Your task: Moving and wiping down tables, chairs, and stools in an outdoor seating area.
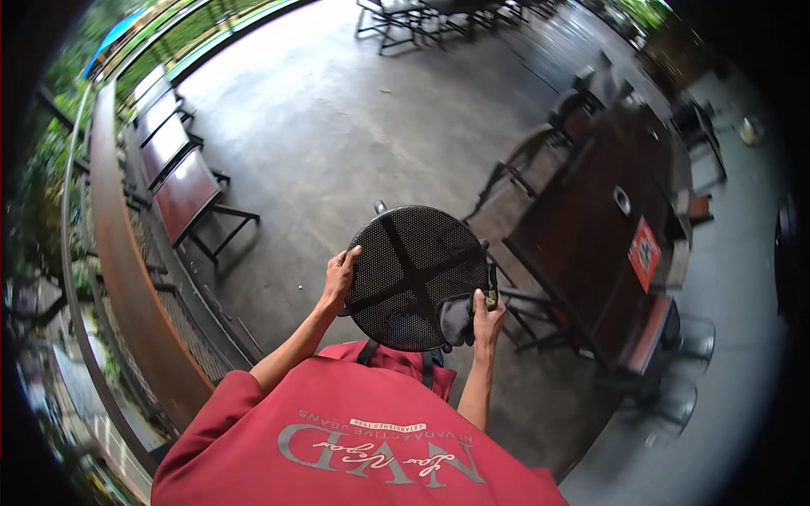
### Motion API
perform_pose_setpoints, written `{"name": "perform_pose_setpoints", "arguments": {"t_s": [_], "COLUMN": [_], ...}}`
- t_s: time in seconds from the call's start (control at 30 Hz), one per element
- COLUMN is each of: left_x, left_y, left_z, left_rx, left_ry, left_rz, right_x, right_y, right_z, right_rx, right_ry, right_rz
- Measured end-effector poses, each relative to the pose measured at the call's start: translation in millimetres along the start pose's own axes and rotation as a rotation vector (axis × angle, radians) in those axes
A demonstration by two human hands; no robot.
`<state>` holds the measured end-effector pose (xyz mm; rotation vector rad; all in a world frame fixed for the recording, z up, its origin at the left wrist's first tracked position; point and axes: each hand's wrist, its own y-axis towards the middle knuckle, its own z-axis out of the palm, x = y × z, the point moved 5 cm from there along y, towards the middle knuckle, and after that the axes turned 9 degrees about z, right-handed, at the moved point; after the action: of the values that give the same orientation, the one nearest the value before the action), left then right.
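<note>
A round black stool with a perforated mesh seat (405,265) is held up in front of my red shirt, with cross bars showing through the mesh. My left hand (342,275) grips the rim on the left side. On the right side, my right hand (488,316) holds the rim together with a dark grey cloth (455,320), which lies over the lower right of the seat. A small olive-green piece shows at the fingers of that hand. Parts of the legs stick out past the rim; the rest is hidden below the seat.
Small red-brown tables or stools (183,196) line the railing (120,253) at left. A long dark wooden table (588,221) with chairs stands at right, bearing a red printed sheet (644,254) and a small round object (622,200). More furniture (436,16) stands far ahead.
</note>
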<state>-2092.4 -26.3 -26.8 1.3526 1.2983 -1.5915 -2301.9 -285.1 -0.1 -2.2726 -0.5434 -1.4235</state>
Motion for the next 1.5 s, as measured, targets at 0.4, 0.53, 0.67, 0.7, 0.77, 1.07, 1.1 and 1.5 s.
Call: {"name": "perform_pose_setpoints", "arguments": {"t_s": [0.4,0.53,0.67,0.7,0.77,1.07,1.1,1.5], "left_x": [-52,-51,-67,-69,-67,-78,-83,-111], "left_y": [93,136,162,166,171,221,229,337], "left_z": [-75,-85,-84,-91,-104,-197,-210,-331], "left_rx": [-0.504,-0.588,-0.599,-0.622,-0.682,-0.706,-0.709,-0.667], "left_ry": [-0.147,-0.235,-0.226,-0.235,-0.279,-0.369,-0.378,-0.314], "left_rz": [0.131,0.180,0.194,0.205,0.121,0.179,0.180,0.172], "right_x": [117,141,158,167,187,226,234,299], "right_y": [122,163,209,213,219,211,207,200], "right_z": [159,201,237,249,273,384,396,527], "right_rx": [0.321,0.432,0.493,0.512,0.575,0.585,0.586,0.489], "right_ry": [-0.006,-0.009,-0.050,-0.052,-0.078,-0.164,-0.170,-0.153], "right_rz": [-0.106,-0.124,-0.111,-0.131,-0.118,-0.144,-0.152,-0.116]}}
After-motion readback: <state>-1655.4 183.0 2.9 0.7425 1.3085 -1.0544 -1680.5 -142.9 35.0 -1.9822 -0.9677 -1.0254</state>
